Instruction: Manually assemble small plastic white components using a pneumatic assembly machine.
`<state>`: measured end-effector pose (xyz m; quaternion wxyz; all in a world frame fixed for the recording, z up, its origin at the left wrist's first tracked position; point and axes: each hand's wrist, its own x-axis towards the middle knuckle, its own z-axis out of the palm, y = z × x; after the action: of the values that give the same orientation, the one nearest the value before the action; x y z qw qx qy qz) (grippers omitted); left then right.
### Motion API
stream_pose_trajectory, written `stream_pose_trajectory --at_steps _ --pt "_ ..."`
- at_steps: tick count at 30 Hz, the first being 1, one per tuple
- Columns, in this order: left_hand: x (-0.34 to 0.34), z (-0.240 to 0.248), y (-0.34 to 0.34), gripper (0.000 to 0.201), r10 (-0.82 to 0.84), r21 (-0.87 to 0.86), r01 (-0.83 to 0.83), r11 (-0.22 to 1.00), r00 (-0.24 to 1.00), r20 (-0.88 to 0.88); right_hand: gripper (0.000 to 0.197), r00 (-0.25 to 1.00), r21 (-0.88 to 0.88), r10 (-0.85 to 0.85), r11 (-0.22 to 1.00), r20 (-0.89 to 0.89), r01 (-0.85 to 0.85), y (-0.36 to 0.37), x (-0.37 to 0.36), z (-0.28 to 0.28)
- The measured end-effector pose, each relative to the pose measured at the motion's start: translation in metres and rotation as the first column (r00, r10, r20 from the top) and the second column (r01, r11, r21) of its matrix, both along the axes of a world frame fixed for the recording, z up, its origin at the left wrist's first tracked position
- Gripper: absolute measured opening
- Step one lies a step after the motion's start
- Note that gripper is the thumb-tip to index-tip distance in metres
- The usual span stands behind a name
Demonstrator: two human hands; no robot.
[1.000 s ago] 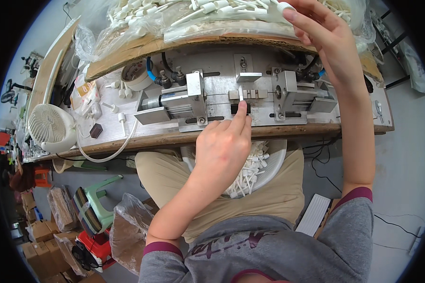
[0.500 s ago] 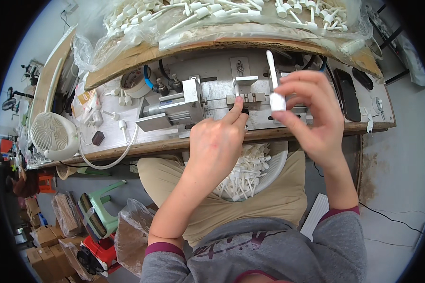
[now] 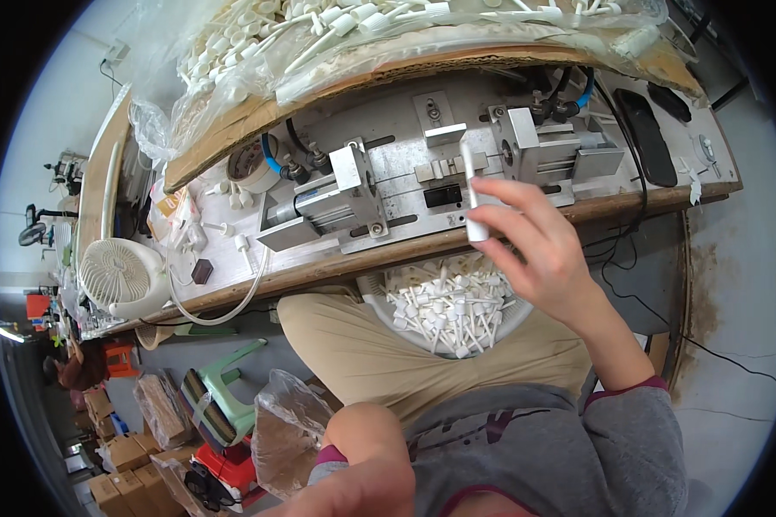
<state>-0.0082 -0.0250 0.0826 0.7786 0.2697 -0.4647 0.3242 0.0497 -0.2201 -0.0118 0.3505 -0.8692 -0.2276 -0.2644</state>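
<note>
My right hand [image 3: 535, 246] pinches a white plastic applicator cap [image 3: 476, 230] between thumb and fingers, its long stem pointing up and away from me. It hangs just in front of a metal fixture with a small notched block [image 3: 450, 169], which has nothing lying in its notches. Pneumatic cylinders flank the block, one at the left [image 3: 319, 198] and one at the right [image 3: 560, 146]. Down at the lower edge, my left hand [image 3: 358, 493] is drawn back close to my body, partly cut off, its fingers out of sight.
On my lap sits a white basin [image 3: 519, 320] full of similar caps. More caps [image 3: 319, 34] lie in plastic on a cardboard-edged shelf above the fixture. A small fan [image 3: 121, 277] and a tape roll [image 3: 252, 168] are at the left; a dark phone [image 3: 645, 138] lies at the right.
My left hand has left the notched block and pulled back toward my body. My right hand has moved left and lower with the applicator cap. The whole view has tilted.
</note>
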Motion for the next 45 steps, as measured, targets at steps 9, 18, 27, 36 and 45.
stream_pose_trajectory --at_steps 9,18,27,36,45 --pt "0.001 -0.006 -0.004 0.013 0.063 -0.032 -0.062 0.998 0.997 0.038 0.023 0.997 -0.408 -0.063 0.91 0.05 0.077 0.019 0.008 0.001" --pt "-0.004 -0.019 0.005 0.012 0.366 -0.246 -0.352 0.903 0.931 0.012 0.023 0.996 -0.472 -0.086 0.879 -0.018 0.067 0.024 0.02 0.012" --pt "0.045 -0.031 0.006 0.003 0.463 0.399 -0.4 0.825 0.883 -0.072 0.025 0.995 -0.5 -0.093 0.864 -0.047 0.057 0.024 0.021 0.013" --pt "0.252 -0.013 0.012 0.022 0.839 0.874 -0.485 -0.006 0.474 0.268 0.021 0.949 -0.348 0.222 0.891 -0.225 -0.291 0.011 0.027 0.043" --pt "0.283 -0.018 -0.008 0.01 0.713 0.708 -0.605 -0.364 0.308 0.63 0.021 0.995 -0.076 -0.031 0.997 -0.094 0.023 -0.003 0.088 0.099"
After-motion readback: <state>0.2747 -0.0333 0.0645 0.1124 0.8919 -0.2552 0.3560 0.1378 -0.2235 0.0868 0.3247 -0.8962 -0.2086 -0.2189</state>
